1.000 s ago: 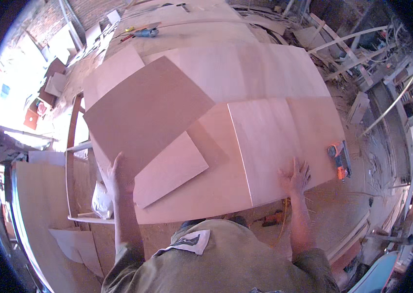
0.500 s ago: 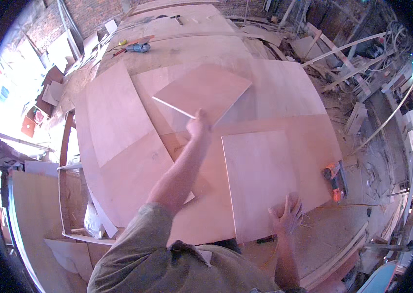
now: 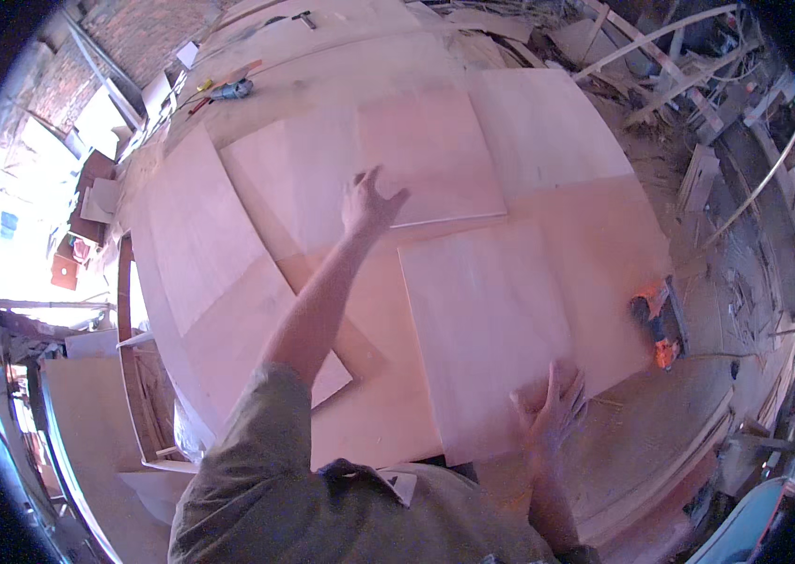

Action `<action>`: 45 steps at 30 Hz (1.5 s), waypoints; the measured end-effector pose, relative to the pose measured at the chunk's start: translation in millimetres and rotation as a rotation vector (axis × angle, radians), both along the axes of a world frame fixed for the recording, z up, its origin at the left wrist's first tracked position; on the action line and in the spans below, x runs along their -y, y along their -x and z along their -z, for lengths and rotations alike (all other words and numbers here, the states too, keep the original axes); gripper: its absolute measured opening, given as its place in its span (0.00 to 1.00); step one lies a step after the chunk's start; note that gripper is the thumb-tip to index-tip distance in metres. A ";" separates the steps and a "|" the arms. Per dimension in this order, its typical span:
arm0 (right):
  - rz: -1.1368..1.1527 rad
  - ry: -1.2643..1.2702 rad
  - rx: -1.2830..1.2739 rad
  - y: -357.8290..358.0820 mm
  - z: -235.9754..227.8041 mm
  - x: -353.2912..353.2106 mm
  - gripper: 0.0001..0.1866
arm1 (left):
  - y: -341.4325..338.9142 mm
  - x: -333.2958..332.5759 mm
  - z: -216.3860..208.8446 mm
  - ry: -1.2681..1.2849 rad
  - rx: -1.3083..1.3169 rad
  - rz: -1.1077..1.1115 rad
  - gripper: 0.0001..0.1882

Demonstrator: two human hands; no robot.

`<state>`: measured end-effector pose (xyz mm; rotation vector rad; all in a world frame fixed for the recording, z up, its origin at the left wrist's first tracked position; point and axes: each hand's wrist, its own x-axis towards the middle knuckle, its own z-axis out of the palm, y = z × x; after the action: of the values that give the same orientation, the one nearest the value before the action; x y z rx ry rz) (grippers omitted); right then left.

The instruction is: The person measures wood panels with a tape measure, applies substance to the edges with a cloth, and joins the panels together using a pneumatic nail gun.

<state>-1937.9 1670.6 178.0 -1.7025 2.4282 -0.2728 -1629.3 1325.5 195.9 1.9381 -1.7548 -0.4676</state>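
Head cam, only view. L hand (image 3: 371,202) reaches out over the desk (image 3: 346,70), fingers spread, nothing pinched. Thumb side is by the near-L corner of the reddish plywood panel (image 3: 435,150); contact can't be told, poss. just off it. R hand (image 3: 550,409) at near-R corner of the pale plywood panel (image 3: 482,324), fingers apart, not gripping as far as seen; how firmly it bears down, can't tell.

Main pcs: reddish panel lies flat, mid-desk, approx. square to the pale one, its near edge just beyond that one's far edge. Pale panel flat on the large brown sheet (image 3: 609,235), nr the body.

Progress (my read): partway. Both pcs down & roughly lined up; no fixings or joints visible, so fastening, if any, looks undone. Long L panel (image 3: 200,226) & small panel (image 3: 334,378) lie askew, apparently unsorted. Orange-black power tool (image 3: 658,324) sits at R edge, unheld; grinder (image 3: 231,90) & hammer (image 3: 303,19) far off, also unheld.

Hard to see: R hand blurred; small panel mostly covered, only a corner out; near desk edge partly behind torso; L background blown out; rim dark. Power tool's exact type unclear.
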 end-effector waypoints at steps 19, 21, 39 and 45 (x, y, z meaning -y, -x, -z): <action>0.024 -0.060 -0.063 -39.2 -7.2 22.7 0.51 | -4.6 3.1 40.5 -0.131 0.225 0.208 0.39; 0.007 -0.064 -0.044 -35.9 -4.1 20.2 0.50 | -12.9 -0.8 30.2 -0.237 0.169 0.225 0.39; -0.462 0.268 -0.084 -63.3 -19.3 201.0 0.31 | -126.6 -519.2 -16.3 0.140 0.390 -0.813 0.23; -0.734 0.121 -0.041 -166.4 -25.1 152.9 0.31 | -93.3 -608.8 11.8 0.016 0.402 -0.987 0.23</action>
<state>-1771.5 1517.6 203.1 -2.5099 1.6622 -0.2799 -1536.0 1934.3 184.2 2.6790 -0.7566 0.3026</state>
